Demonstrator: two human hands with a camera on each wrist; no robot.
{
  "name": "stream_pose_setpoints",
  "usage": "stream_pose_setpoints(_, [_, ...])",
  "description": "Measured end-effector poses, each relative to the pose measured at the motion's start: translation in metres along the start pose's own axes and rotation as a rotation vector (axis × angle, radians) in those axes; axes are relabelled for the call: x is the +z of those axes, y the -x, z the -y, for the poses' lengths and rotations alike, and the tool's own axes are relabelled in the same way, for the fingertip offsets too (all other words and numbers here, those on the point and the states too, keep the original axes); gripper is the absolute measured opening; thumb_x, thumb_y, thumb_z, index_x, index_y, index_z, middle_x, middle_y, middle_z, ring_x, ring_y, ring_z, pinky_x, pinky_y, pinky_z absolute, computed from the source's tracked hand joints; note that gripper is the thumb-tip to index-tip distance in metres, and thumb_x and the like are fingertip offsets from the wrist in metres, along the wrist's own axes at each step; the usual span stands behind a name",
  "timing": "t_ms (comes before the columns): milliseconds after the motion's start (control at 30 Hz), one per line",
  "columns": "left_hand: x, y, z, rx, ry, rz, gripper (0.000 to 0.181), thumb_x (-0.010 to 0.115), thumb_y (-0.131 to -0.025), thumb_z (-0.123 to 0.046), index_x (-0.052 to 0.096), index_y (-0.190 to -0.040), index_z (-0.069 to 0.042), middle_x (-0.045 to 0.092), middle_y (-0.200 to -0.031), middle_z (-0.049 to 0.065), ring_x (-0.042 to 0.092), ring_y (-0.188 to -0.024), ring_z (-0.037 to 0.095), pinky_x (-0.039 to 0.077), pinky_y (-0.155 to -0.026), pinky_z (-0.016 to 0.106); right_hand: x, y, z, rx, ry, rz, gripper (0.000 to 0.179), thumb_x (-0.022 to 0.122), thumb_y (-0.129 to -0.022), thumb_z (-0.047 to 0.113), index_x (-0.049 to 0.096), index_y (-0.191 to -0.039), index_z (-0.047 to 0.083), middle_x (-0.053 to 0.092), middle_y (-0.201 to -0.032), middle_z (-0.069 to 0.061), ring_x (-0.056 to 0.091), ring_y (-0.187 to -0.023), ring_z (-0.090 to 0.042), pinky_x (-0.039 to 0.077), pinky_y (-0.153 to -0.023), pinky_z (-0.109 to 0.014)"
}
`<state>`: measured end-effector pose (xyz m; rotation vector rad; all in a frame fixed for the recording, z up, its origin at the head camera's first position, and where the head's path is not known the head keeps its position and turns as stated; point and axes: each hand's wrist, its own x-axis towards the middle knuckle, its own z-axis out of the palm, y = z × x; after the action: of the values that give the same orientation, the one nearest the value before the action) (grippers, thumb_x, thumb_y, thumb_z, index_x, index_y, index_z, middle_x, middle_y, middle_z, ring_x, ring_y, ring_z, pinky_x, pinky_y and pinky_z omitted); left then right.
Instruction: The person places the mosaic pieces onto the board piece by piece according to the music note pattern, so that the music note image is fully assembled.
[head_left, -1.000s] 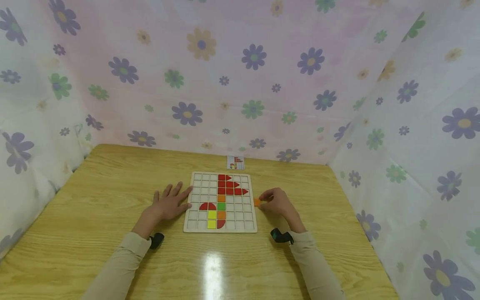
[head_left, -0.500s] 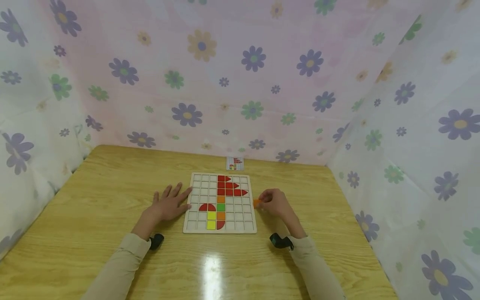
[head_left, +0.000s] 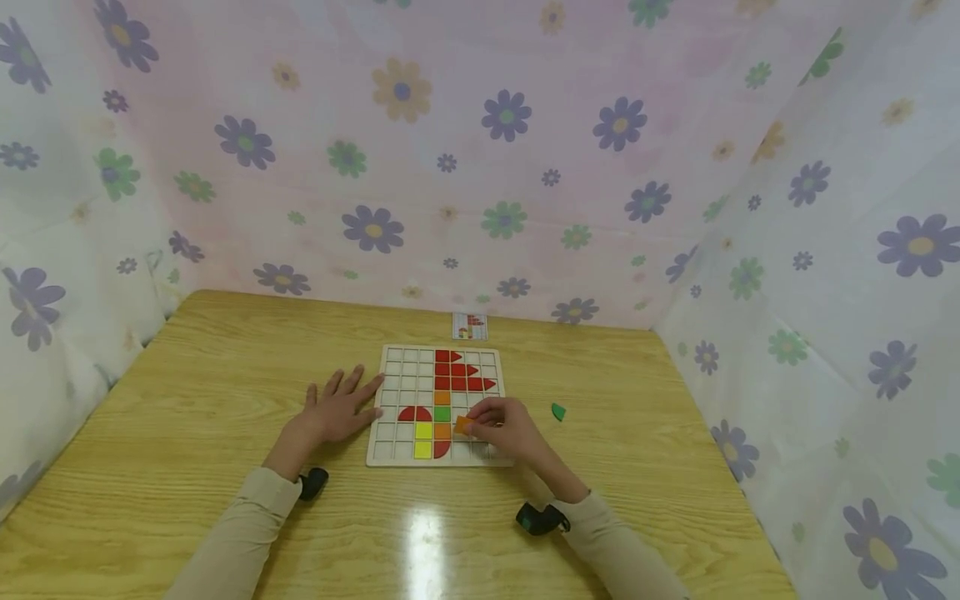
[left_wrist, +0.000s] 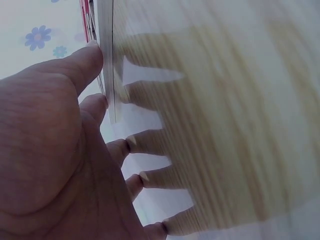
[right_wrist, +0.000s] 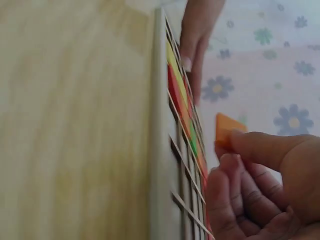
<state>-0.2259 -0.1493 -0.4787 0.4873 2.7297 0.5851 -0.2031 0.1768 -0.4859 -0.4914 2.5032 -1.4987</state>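
Note:
A wooden grid board (head_left: 397, 461) lies on the table with red, orange, green and yellow tiles set in its squares. Over the board's right half, my right hand (head_left: 510, 429) pinches an orange tile (head_left: 462, 426) between thumb and fingers. In the right wrist view the orange tile (right_wrist: 227, 129) is held above the board's surface. My left hand (head_left: 337, 410) lies spread on the table at the board's left edge. In the left wrist view, the thumb and index fingertip of the left hand (left_wrist: 65, 135) touch the board's side (left_wrist: 106, 50).
A green quarter-round tile (head_left: 558, 412) lies on the table right of the board. Behind the board, a small pattern card (head_left: 469, 327) stands near the flowered cloth backdrop (head_left: 450, 192). Each wrist wears a black camera (head_left: 542, 518).
My right hand has lifted the orange tile from beside the board's right edge and carried it left over the grid. The green tile has come into sight. The left hand stays in place.

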Motion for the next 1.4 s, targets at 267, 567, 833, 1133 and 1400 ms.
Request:
stream_pose_setpoints(267, [-0.002, 0.001, -0.002, 0.0, -0.003, -0.001, 0.065, 0.048, -0.107, -0.042, 0.028, -0.162, -0.015, 0.012, -0.168, 0.026, 0.006, -0.151, 0.056, 0.003, -0.112, 0.08, 0.034, -0.005, 0.01, -0.033, -0.068, 0.052, 0.012, 0.075, -0.094, 0.011, 0.074, -0.098, 0.0, 0.075, -0.092, -0.013, 0.067, -0.077, -0.01, 0.053, -0.066, -0.021])
stream_pose_setpoints(567, [-0.002, 0.002, -0.003, 0.002, 0.002, -0.002, 0.065, 0.048, -0.107, -0.043, 0.028, -0.162, -0.015, 0.012, -0.168, 0.026, 0.006, -0.151, 0.056, 0.003, -0.112, 0.08, 0.054, -0.014, 0.024, -0.093, -0.017, 0.031, 0.009, 0.076, -0.093, 0.01, 0.075, -0.095, 0.002, 0.074, -0.085, -0.011, 0.062, -0.069, -0.004, 0.051, -0.06, -0.02])
stream_pose_setpoints(833, [-0.001, 0.002, -0.001, 0.004, -0.004, -0.004, 0.064, 0.047, -0.108, -0.044, 0.028, -0.162, -0.016, 0.012, -0.168, 0.026, 0.006, -0.151, 0.055, 0.003, -0.111, 0.081, 0.064, -0.027, 0.03, -0.07, 0.039, 0.017, 0.009, 0.077, -0.093, 0.015, 0.076, -0.096, 0.006, 0.074, -0.089, -0.004, 0.064, -0.072, -0.005, 0.054, -0.066, -0.021])
stream_pose_setpoints(1133, [0.0, -0.002, 0.0, -0.005, -0.003, 0.002, 0.065, 0.047, -0.107, -0.045, 0.027, -0.163, -0.017, 0.01, -0.168, 0.025, 0.004, -0.152, 0.054, 0.002, -0.111, 0.08, 0.069, -0.039, 0.035, -0.064, 0.108, 0.004, 0.005, 0.078, -0.091, 0.013, 0.077, -0.092, 0.008, 0.073, -0.086, -0.001, 0.057, -0.066, -0.005, 0.046, -0.059, -0.019])
stream_pose_setpoints(1400, [0.002, -0.003, 0.002, -0.005, -0.026, 0.007, 0.066, 0.046, -0.107, -0.047, 0.026, -0.163, -0.018, 0.01, -0.168, 0.025, 0.005, -0.152, 0.055, 0.003, -0.11, 0.081, 0.07, -0.04, 0.034, -0.027, 0.111, 0.028, 0.004, 0.077, -0.092, 0.013, 0.079, -0.09, 0.01, 0.074, -0.084, 0.001, 0.061, -0.068, -0.007, 0.048, -0.06, -0.02])
